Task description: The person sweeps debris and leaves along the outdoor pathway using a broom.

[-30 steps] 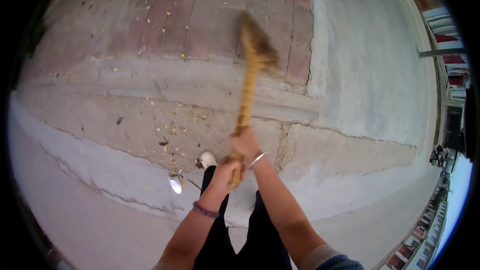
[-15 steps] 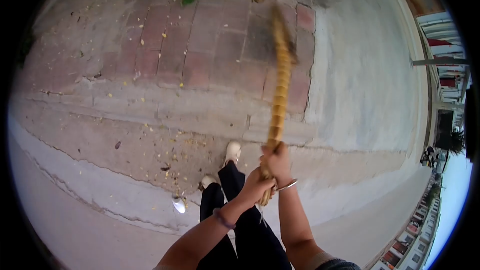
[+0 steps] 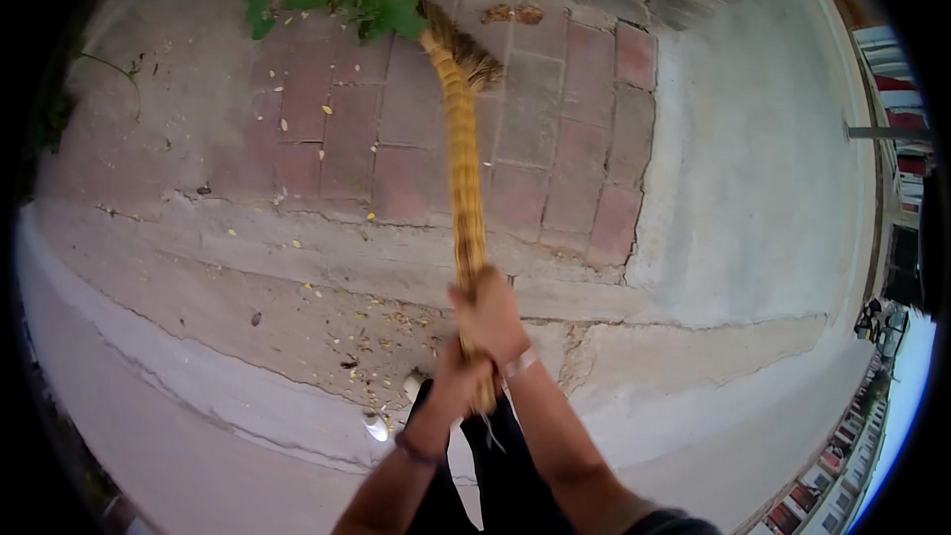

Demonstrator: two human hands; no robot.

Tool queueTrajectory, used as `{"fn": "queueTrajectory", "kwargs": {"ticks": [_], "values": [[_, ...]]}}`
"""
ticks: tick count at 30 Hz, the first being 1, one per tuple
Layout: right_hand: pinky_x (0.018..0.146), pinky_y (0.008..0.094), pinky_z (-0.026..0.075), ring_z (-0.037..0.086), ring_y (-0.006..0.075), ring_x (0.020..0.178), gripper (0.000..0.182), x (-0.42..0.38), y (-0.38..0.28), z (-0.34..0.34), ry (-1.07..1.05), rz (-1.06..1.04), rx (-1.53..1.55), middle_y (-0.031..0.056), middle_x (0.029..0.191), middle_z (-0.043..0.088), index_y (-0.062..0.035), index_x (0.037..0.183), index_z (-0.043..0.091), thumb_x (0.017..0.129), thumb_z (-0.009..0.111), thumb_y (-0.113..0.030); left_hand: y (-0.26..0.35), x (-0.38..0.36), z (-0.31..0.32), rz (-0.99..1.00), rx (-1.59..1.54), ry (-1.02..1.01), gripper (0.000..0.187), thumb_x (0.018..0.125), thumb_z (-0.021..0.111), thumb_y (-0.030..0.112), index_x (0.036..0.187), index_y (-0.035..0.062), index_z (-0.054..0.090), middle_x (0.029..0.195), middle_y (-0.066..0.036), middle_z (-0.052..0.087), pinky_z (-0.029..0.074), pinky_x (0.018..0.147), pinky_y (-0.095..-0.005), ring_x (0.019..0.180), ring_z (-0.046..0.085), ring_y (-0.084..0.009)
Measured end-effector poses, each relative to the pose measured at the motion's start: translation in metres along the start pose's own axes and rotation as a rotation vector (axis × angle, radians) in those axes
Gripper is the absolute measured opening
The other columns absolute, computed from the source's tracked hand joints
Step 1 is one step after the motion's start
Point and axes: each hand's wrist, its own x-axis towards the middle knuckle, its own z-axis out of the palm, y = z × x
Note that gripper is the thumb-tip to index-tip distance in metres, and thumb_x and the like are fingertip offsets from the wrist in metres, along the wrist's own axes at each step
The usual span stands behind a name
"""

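Observation:
A long straw broom point(image 3: 462, 154) with a yellow bound handle reaches forward from my body. Both of my hands are wrapped around its near part. My right hand point(image 3: 494, 322) grips higher up the handle, and my left hand point(image 3: 458, 376) closes round it just below, near the butt end. At the far end, the dark bristles point(image 3: 471, 59) fan out low over the reddish paving tiles, beside the green leaves point(image 3: 352, 0). A brown clump point(image 3: 513, 14) lies on the ground to the right of the bristles.
Small yellow leaves and dry debris point(image 3: 396, 322) are scattered on the concrete near my feet. A cracked ledge point(image 3: 337, 253) runs between the tiles and the lower pavement. Smooth pale concrete point(image 3: 743, 159) lies to the right. A white object point(image 3: 375, 426) is by my feet.
The broom has swung left, its bristles moving from the right part of the tiles to the leafy plants. Both hands have shifted left with it, still gripping the handle.

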Motion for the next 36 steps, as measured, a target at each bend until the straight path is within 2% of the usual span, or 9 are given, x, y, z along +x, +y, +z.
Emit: {"fn": "queueTrajectory", "kwargs": {"ticks": [7,9,11,15,19,24,29,33,36], "values": [[0.047,0.041,0.046,0.058,0.0384,0.056,0.034,-0.122,-0.017,-0.008,-0.024,0.186,0.125,0.0239,0.063,0.056,0.0031,0.087,0.037,0.076,0.061,-0.019,-0.052,-0.1,-0.032,-0.089,0.07,-0.173,0.033,0.072,0.05,-0.002,0.103,0.0006,0.037,0.07,-0.009,0.055,0.047,0.049,-0.0271,0.055,0.057,-0.0153],[0.042,0.0293,0.045,0.059,0.0191,0.049,0.029,-0.126,-0.026,-0.007,0.079,0.305,0.218,0.014,0.059,0.055,0.0038,0.086,0.039,0.076,0.061,-0.011,-0.034,-0.098,-0.035,-0.219,0.109,-0.272,0.03,0.073,0.051,0.0,0.1,-0.0007,0.038,0.068,-0.008,0.053,0.047,0.047,-0.0272,0.053,0.056,-0.0152],[0.04,0.0275,0.043,0.055,0.0159,0.046,0.02,-0.122,-0.006,0.017,0.182,0.376,0.337,0.0083,0.056,0.053,0.0019,0.074,0.045,0.075,0.061,-0.009,-0.017,-0.086,-0.053,-0.304,0.215,-0.325,0.028,0.073,0.051,0.001,0.099,-0.0015,0.039,0.068,-0.007,0.053,0.047,0.046,-0.0274,0.052,0.056,-0.0152],[0.042,0.0292,0.044,0.057,0.0178,0.048,0.022,-0.08,-0.004,0.099,0.076,0.443,0.417,0.01,0.053,0.053,0.0026,0.066,0.051,0.076,0.058,-0.016,0.032,-0.055,-0.128,-0.329,0.26,-0.286,0.013,0.074,0.056,0.011,0.077,0.0001,0.052,0.065,-0.007,0.055,0.046,0.044,-0.0273,0.052,0.056,-0.0157],[0.049,0.0358,0.046,0.06,0.026,0.054,0.03,-0.069,-0.09,0.208,-0.196,0.14,-0.073,0.0154,0.058,0.057,0.0068,0.073,0.052,0.072,0.06,-0.022,0.09,-0.101,-0.22,-0.158,-0.044,-0.057,0.009,0.074,0.051,0.005,0.083,0.001,0.049,0.065,-0.007,0.054,0.046,0.045,-0.0272,0.053,0.055,-0.0156],[0.051,0.0378,0.046,0.061,0.0303,0.06,0.039,-0.09,-0.192,0.248,-0.353,0.108,0.131,0.0192,0.069,0.059,0.008,0.087,0.048,0.072,0.062,-0.025,0.126,-0.141,-0.253,0.064,-0.076,0.0,0.011,0.076,0.049,0.004,0.086,0.0008,0.047,0.065,-0.007,0.054,0.046,0.045,-0.0265,0.051,0.054,-0.0146],[0.047,0.034,0.045,0.059,0.0228,0.056,0.03,-0.051,-0.17,0.256,0.094,0.064,0.007,0.0136,0.063,0.057,0.0056,0.081,0.05,0.073,0.062,-0.021,0.18,-0.115,-0.257,-0.012,0.028,-0.204,0.017,0.074,0.047,0.004,0.09,-0.0008,0.048,0.065,-0.007,0.054,0.044,0.042,-0.0256,0.049,0.054,-0.014],[0.052,0.0344,0.046,0.063,0.0245,0.064,0.023,0.053,-0.197,0.24,0.05,0.215,0.265,0.0149,0.062,0.06,0.0024,0.063,0.057,0.07,0.059,-0.02,0.254,-0.035,-0.249,-0.105,0.026,-0.31,0.015,0.072,0.051,0.008,0.085,-0.0011,0.05,0.061,-0.009,0.054,0.043,0.04,-0.0254,0.044,0.052,-0.0147],[0.058,0.0356,0.048,0.063,0.0276,0.069,0.023,0.13,-0.241,0.275,-0.002,0.113,0.026,0.0163,0.066,0.062,0.0035,0.069,0.059,0.067,0.057,-0.019,0.309,0.002,-0.273,-0.065,-0.129,-0.276,0.013,0.072,0.052,0.008,0.083,-0.0003,0.05,0.061,-0.008,0.053,0.044,0.04,-0.0261,0.045,0.051,-0.0147]]}}
